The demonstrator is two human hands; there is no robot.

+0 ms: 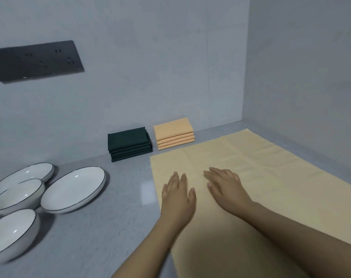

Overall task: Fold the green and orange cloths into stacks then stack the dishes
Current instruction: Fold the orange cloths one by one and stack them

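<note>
One orange cloth [261,187] lies spread flat on the grey tabletop [110,217], unfolded, both the left hand [177,195] and right hand [224,187] resting flat and open on it. Far behind sit finished green stack [129,144] and orange stack [173,133]; the white dishes [73,189] at left remain unstacked.

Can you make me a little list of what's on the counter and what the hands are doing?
big cloth: orange cloth spread flat on the counter
left hand: flat on the cloth
right hand: flat on the cloth
green pile: folded, by the wall
orange pile: folded, right of the green one
dishes: white, on the left, overlapping, not neatly stacked
</note>
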